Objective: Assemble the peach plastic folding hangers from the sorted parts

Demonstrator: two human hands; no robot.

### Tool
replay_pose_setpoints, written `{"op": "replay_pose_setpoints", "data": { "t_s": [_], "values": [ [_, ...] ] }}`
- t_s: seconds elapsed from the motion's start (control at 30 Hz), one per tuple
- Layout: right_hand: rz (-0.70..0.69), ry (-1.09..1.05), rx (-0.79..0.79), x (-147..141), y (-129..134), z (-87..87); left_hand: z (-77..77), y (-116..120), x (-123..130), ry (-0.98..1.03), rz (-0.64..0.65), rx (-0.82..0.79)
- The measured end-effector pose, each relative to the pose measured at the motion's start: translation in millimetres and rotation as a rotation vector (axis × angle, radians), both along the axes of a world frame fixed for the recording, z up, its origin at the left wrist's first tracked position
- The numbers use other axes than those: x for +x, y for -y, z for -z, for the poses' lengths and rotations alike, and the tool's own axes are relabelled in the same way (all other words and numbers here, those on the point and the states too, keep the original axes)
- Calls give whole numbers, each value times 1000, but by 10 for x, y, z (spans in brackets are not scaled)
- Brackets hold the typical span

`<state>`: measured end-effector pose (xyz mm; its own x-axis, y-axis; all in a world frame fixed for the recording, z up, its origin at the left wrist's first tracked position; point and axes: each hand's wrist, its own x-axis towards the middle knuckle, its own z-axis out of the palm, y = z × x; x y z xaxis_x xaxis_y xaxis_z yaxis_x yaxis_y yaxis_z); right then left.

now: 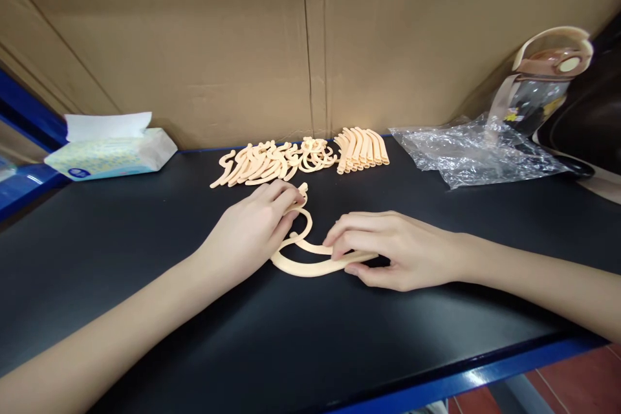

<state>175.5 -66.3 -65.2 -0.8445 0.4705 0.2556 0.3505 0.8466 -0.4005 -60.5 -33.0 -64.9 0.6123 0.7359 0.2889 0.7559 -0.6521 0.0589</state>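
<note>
A long curved cream piece (310, 269), hook-like at its left end, lies on the black table in front of me. My right hand (383, 247) pinches its right end between thumb and fingers. A second, thinner curved strip (310, 246) runs behind it and passes under the fingers of the same hand. My left hand (264, 217) is closed at the upper left, thumb and fingers pressed on a ring-shaped cream piece (308, 223). A small cream end (303, 188) sticks up past those fingertips. How the pieces join is hidden by my hands.
Behind my hands lie a heap of curved cream strips (264, 163), small cream hooks (315, 154) and a stack of bent cream tubes (361, 150). A tissue pack (111, 152) is at left. Crumpled clear plastic (475, 152) and a bottle (538, 97) stand right. Cardboard (218, 45) walls the back.
</note>
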Motion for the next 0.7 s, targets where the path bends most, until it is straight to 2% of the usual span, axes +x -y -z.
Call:
{"op": "replay_pose_setpoints", "data": {
  "t_s": [0.23,0.7],
  "values": [
    [32,38,89,11,-51,-1,3,2,4,-19,10,22],
    [23,33,75,-1,-34,-19,6,4,7,-33,10,14]
  ]
}}
